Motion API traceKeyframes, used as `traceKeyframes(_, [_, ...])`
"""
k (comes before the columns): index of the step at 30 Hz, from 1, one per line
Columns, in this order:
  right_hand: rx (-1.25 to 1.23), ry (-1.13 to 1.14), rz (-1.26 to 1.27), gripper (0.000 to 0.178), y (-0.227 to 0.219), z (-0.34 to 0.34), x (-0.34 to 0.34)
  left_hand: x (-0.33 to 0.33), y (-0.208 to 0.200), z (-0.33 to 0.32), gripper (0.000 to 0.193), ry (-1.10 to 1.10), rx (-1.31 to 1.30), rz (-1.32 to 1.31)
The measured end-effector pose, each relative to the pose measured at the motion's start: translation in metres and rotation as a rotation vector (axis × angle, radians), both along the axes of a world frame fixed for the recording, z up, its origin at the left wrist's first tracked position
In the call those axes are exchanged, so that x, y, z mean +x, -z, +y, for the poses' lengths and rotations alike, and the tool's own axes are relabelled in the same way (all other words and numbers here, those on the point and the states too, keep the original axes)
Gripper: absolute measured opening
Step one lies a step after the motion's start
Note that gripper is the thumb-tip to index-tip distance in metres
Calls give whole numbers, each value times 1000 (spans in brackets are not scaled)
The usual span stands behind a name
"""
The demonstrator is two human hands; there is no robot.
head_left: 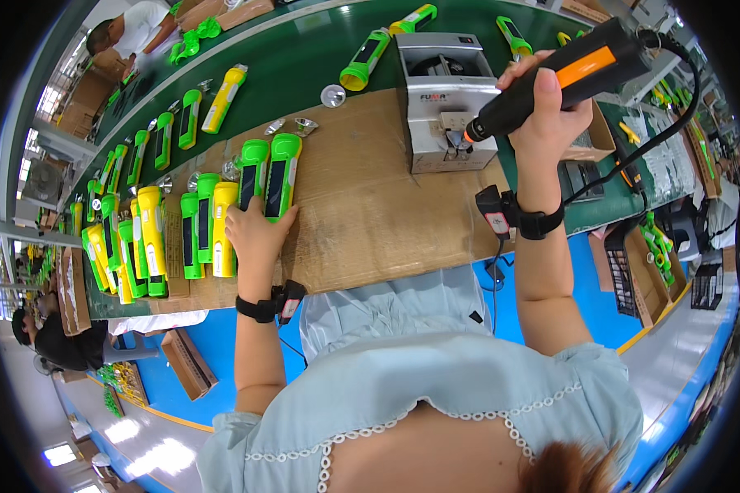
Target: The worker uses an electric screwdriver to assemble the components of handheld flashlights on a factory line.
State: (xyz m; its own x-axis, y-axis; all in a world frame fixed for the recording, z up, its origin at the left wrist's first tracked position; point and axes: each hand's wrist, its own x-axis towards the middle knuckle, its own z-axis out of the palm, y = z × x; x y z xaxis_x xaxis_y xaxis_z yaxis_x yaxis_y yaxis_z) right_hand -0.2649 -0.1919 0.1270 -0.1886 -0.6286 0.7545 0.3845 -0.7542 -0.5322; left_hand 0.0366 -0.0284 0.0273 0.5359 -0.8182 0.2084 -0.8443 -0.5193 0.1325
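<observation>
My left hand (259, 238) is closed round the lower ends of two green flashlights with dark panels, a left one (253, 168) and a right one (283, 177). They lie side by side on a cardboard sheet (353, 197). My right hand (547, 123) grips a black electric screwdriver (584, 74) with an orange stripe. Its tip points left and down, at the front outlet of a grey screw feeder (444, 103); whether a screw is on the tip cannot be made out. Wristbands with small devices are on both my wrists.
Rows of green and yellow flashlights (150, 230) stand left of my left hand. Loose reflector cups (333, 96) and more flashlights (366, 59) lie farther back on the green bench. A black cable (674, 123) hangs from the screwdriver. Another person (140, 33) sits at far left.
</observation>
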Motion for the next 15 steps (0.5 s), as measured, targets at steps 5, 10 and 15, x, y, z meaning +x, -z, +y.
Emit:
traceKeyframes(5, [52,79,175,29,9,5,10,-7,-1,10,54,182,-210,-405])
traceKeyframes(10, [108,43,317,25,2,2,4,-18,-5,11,51,365,-33,27])
traceKeyframes(15, [191,-142,230,27,6,23,4,-41,-31,27,54,643,171,460])
